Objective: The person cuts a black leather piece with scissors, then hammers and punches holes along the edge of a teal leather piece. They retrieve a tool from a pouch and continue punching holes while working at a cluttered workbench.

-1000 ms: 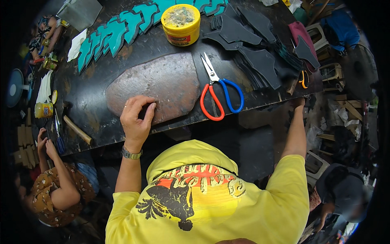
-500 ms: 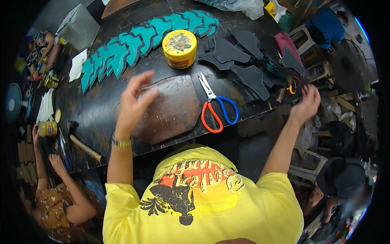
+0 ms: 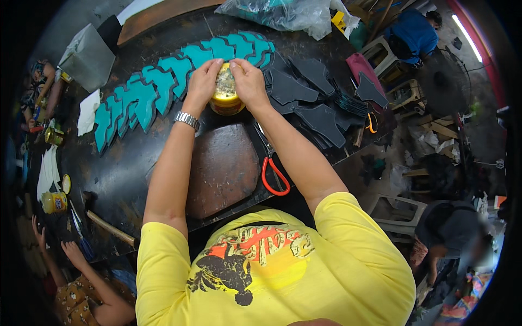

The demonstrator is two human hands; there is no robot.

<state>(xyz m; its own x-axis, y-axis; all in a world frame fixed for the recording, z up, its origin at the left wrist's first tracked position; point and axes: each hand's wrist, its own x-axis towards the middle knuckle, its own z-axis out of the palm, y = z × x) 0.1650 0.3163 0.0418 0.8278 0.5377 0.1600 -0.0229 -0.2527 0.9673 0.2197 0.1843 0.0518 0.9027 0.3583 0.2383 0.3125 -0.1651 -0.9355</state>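
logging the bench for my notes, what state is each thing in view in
Yellow round plastic tub: lid on, held between left hand and right hand
Red-handled metal scissors: lying, partly behind right forearm, blade opening unclear
Curved flat teal pieces: overlapping in a row
Flat black pieces: loosely piled
Brown slab: lying flat, partly behind left forearm
Clear plastic bag: crumpled
Black fan: cannot tell whether running

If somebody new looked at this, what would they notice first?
Probably the round yellow plastic tub on the long black table, with the left hand and right hand around it. Next might come the overlapping flat teal pieces, sweeping from the left to behind the tub. Then perhaps the red-handled metal scissors near the table's front edge, partly hidden.
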